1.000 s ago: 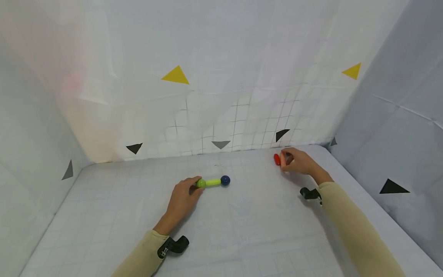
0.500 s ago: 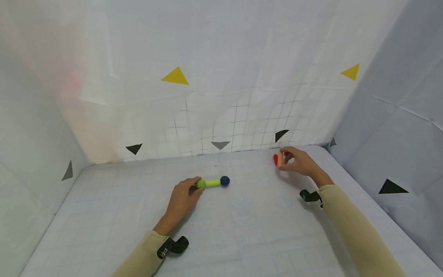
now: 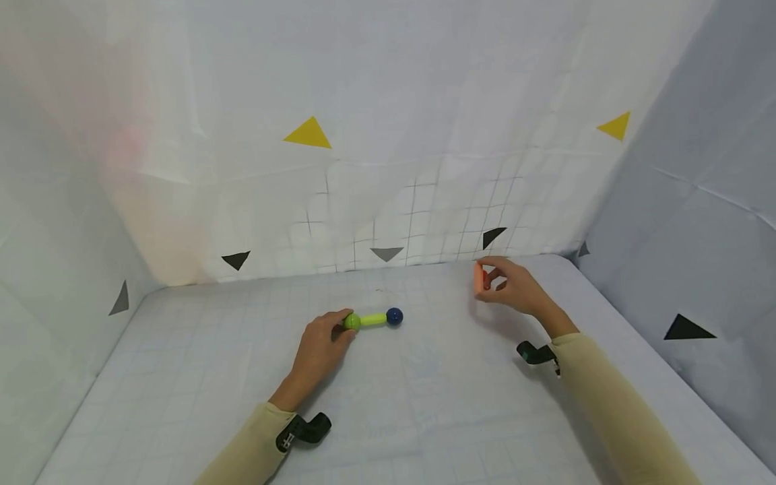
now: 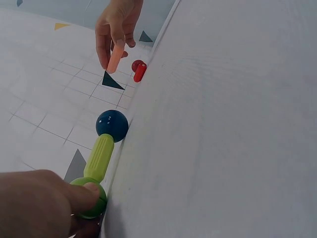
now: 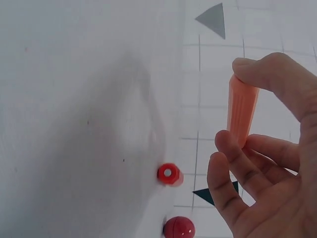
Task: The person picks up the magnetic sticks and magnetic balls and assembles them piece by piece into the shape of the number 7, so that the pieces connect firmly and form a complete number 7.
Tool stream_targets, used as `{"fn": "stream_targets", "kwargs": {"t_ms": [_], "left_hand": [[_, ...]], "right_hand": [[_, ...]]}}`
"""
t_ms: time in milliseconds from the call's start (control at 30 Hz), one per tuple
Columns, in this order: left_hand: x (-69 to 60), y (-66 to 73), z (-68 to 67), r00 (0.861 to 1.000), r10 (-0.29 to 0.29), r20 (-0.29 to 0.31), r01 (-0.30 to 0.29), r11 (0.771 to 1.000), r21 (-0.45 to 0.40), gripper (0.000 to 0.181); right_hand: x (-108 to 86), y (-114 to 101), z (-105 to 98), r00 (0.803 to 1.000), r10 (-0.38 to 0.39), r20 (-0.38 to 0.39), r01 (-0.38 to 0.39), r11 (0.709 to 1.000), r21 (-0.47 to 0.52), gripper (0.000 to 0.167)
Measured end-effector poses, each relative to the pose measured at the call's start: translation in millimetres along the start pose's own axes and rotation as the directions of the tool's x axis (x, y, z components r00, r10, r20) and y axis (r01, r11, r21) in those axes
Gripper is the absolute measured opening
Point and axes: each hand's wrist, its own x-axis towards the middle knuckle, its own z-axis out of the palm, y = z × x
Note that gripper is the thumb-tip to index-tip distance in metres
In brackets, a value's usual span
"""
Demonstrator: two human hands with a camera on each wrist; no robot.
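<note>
My left hand pinches a green ball at one end of a magnetic building piece lying on the table. A lime-green magnetic rod joins it to a dark blue ball. Farther right, my right hand holds a peach-orange magnetic rod by its ends, between thumb and fingers, raised off the table. Beyond that hand lie a red rod and a red ball, close together. In the head view, the right hand and the orange rod hide most of the red pieces.
A pale cloth covers the table. White sheet walls rise at the back and both sides, marked with yellow, black and grey triangles. A camera is strapped to the left wrist, another to the right.
My right hand has moved left with the orange rod, passing in front of the red pieces. The left hand and the green-and-blue piece have stayed in place.
</note>
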Motion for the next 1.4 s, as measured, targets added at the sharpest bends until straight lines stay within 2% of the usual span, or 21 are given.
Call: {"fn": "stream_targets", "kwargs": {"t_ms": [433, 600, 667, 800, 1133, 1400], "left_hand": [[-1.0, 1.8, -3.2, 1.0, -0.006, -0.002, 0.007, 1.0, 0.012, 0.041], [-1.2, 1.8, -2.6, 1.0, -0.001, 0.004, 0.001, 1.0, 0.003, 0.041], [-1.3, 2.4, -1.9, 1.0, -0.001, 0.004, 0.001, 1.0, -0.004, 0.042], [-1.6, 3.4, -2.0, 1.0, -0.009, 0.004, 0.009, 1.0, -0.008, 0.042], [-2.9, 1.9, -1.6, 1.0, -0.025, 0.008, 0.025, 1.0, 0.01, 0.042], [-1.4, 3.0, -1.4, 1.0, -0.017, 0.009, 0.017, 1.0, 0.004, 0.042]], "right_hand": [[-5.8, -22, 17, 0.992, -0.118, -0.049, 0.119, 0.993, 0.014, 0.072], [-10.4, -34, 22, 0.991, -0.122, -0.055, 0.123, 0.992, 0.015, 0.074], [-13.9, -45, 22, 0.99, -0.132, -0.052, 0.134, 0.99, 0.037, 0.074], [-16.0, -55, 26, 0.985, -0.164, -0.053, 0.167, 0.985, 0.05, 0.072], [-17.6, -61, 45, 0.976, -0.207, -0.064, 0.211, 0.975, 0.066, 0.075], [-19.7, -68, 63, 0.979, -0.205, -0.021, 0.206, 0.971, 0.122, 0.08]]}}
